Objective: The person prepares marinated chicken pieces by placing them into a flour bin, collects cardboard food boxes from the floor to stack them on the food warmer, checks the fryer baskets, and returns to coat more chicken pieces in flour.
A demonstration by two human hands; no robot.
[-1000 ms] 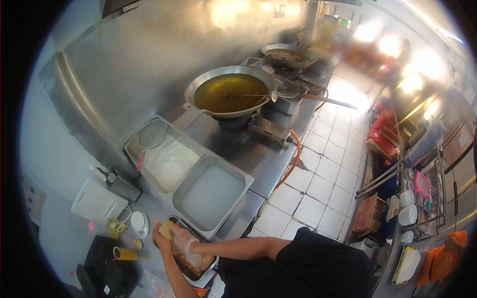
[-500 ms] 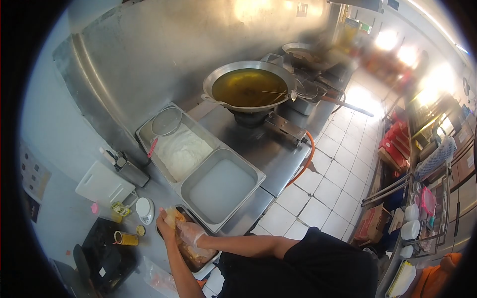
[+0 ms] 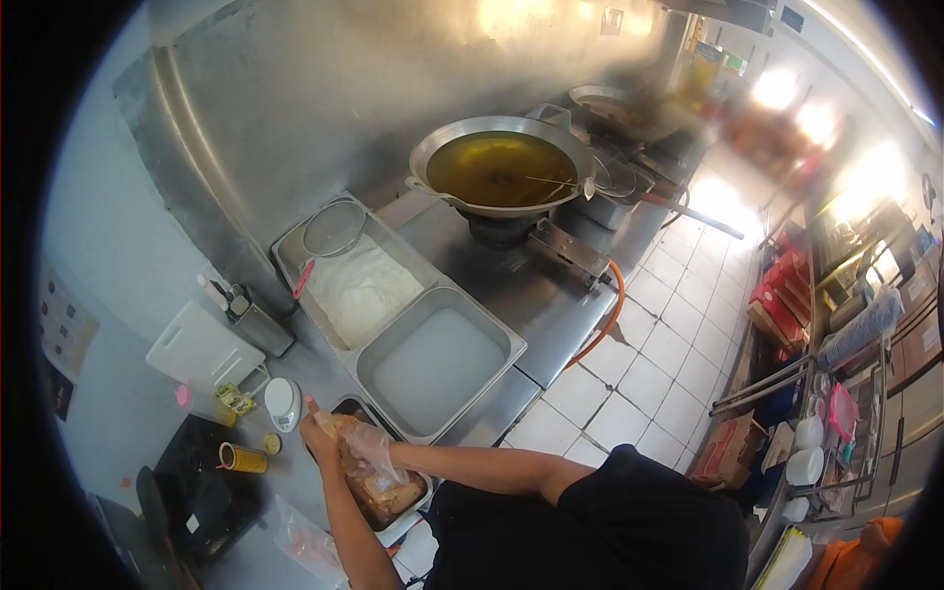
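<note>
A metal tray at the counter's near edge holds pale orange-pink pieces that look like raw chicken. My right hand, in a clear plastic glove, reaches over the tray with its fingers closed on one yellowish piece. At the tray's far end is my left hand, its thumb sticking up and its fingers curled; what they grip is hidden. Close beyond it stands a white kitchen scale. Beside the tray sits a deep steel pan of cloudy liquid.
A pan of white flour with a sieve adjoins the liquid. A wok of oil sits on a burner with an orange hose. Left are a cutting board, knife holder, yellow can and plastic bag.
My right gloved hand has shifted slightly up and left over the tray, exposing more of the pieces near me. My left hand has moved slightly left. The view has shifted a little.
</note>
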